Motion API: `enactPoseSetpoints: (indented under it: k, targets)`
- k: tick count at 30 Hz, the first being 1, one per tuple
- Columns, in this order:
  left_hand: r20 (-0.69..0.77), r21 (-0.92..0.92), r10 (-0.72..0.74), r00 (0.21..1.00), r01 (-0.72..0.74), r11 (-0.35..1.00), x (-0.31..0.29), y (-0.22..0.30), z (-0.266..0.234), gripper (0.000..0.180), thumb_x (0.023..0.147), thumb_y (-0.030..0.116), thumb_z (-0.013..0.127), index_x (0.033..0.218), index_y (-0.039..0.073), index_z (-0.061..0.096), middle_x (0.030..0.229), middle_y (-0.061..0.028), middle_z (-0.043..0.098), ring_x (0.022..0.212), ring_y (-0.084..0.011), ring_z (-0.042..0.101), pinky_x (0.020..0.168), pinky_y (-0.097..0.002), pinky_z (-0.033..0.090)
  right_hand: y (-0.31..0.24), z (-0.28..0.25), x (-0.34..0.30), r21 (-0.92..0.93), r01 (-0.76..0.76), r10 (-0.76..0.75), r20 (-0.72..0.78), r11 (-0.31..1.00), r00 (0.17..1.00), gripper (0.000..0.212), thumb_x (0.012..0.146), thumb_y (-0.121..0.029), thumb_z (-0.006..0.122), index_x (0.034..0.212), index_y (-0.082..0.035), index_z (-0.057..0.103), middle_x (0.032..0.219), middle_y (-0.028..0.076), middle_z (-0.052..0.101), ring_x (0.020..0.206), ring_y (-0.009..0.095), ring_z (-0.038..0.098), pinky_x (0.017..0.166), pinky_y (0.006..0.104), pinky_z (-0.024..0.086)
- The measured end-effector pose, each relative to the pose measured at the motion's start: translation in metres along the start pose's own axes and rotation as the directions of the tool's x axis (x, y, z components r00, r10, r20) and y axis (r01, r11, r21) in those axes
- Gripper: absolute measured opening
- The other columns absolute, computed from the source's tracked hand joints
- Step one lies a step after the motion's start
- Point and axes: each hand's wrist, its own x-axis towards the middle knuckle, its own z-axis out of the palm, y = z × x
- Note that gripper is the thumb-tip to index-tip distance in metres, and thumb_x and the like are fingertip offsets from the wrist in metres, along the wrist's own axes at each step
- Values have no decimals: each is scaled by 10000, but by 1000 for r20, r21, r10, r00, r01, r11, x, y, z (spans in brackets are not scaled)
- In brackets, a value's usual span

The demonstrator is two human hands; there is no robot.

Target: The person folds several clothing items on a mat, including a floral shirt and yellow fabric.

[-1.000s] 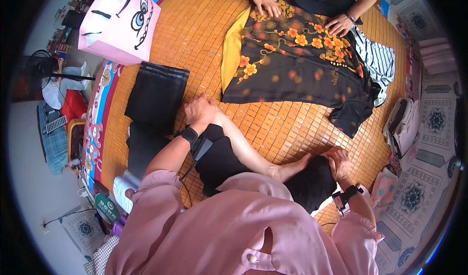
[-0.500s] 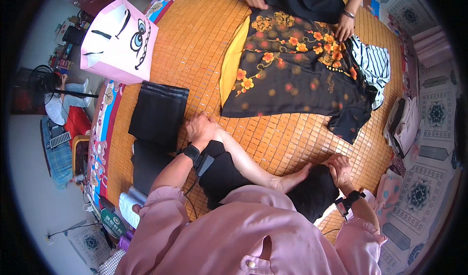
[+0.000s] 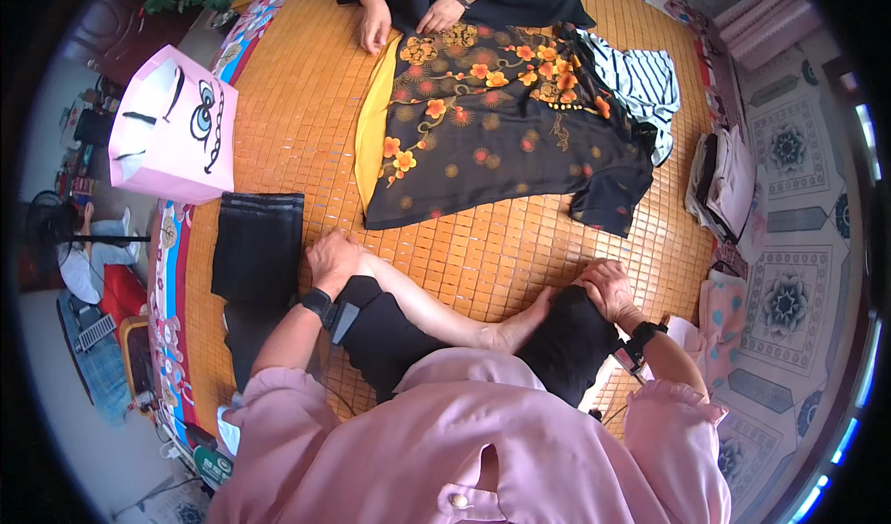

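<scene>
My left hand (image 3: 334, 257) rests on my bare lower leg (image 3: 413, 303), its fingers draped over it and partly hidden. Over my black-trousered knee (image 3: 568, 331) lies my right hand (image 3: 608, 287), fingers loosely spread, gripping nothing. In front of me, a dark floral garment (image 3: 492, 143) with a yellow edge (image 3: 368, 157) is laid flat on the tiled mat (image 3: 445, 250). Across from me, another person's hand (image 3: 375, 28) is by its yellow corner; their braceleted hand (image 3: 440, 13) touches the far edge. A folded black cloth (image 3: 258, 245) lies left of my left hand.
A pink bag (image 3: 190, 143) with a cartoon face stands at the left. A striped garment (image 3: 640, 92) lies beside the floral one. Folded clothes (image 3: 722, 190) and a dotted pink cloth (image 3: 719, 320) sit along the right edge. Farther left, someone sits beyond the mat.
The other person's hands have shifted left along the garment's far edge, and the braceleted one has left the orange flowers. The view has shifted; my hands stay on my legs.
</scene>
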Motion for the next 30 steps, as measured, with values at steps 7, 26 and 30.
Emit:
enactPoseSetpoints:
  k: [7,26,30]
  targets:
    - [295,-481,140,945,20,876,67,3,23,263,756,281,531,792,34,612,858,-170,622,834,-327,597,710,-404,468,-1,8,-12,30,-79,79,-14,996,997,201,762,-232,497,847,-76,591,938,90,587,928,276,515,835,385,353]
    - [102,-654,-306,946,296,696,105,36,68,190,723,254,650,792,78,629,741,-93,643,706,-239,619,641,-364,466,-4,12,3,-1,-164,163,136,986,977,211,788,-216,458,872,-74,589,930,114,562,905,297,495,823,395,345]
    - [21,-628,-325,946,265,732,105,46,67,155,732,239,618,815,109,617,796,-105,637,796,-284,610,681,-399,469,0,15,1,-18,-150,151,128,989,980,206,786,-214,459,868,-73,585,935,105,564,899,292,496,820,391,346]
